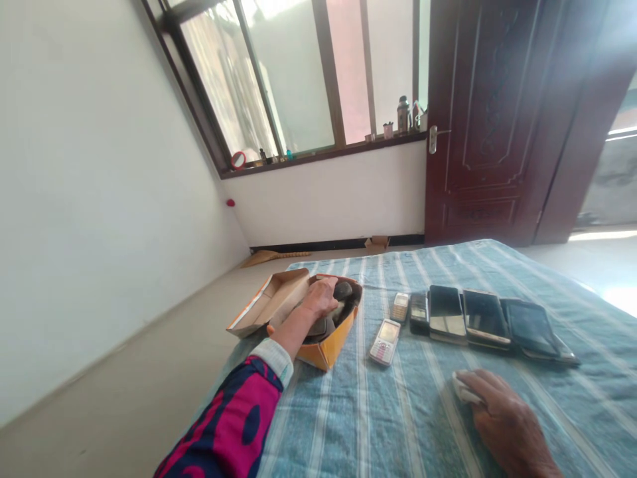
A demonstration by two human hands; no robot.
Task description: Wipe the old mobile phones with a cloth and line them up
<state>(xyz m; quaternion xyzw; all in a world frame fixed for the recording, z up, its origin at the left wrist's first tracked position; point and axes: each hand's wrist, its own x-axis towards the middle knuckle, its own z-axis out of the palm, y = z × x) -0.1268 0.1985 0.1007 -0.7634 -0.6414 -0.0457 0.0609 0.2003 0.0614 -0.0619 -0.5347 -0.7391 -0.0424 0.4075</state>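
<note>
My left hand [321,299] reaches into an orange cardboard box [331,345] whose lid [266,309] is folded back to the left. Its fingers curl down among dark objects, beside a rounded dark item [343,290]; what they hold is hidden. At the lower right, my right hand [507,418] is closed around a white cloth or tissue [466,388] on the striped bedspread [343,425]. Between my hands lie a white keypad phone [385,342], a smaller keypad phone [400,307] and a dark keypad phone [419,313].
A row of dark-screened smartphones [486,318] lies beyond my right hand, some stacked. Past the bed are a brown door [488,119], a window sill [323,154] with a thermos [403,114], and a broom [273,256] on the floor.
</note>
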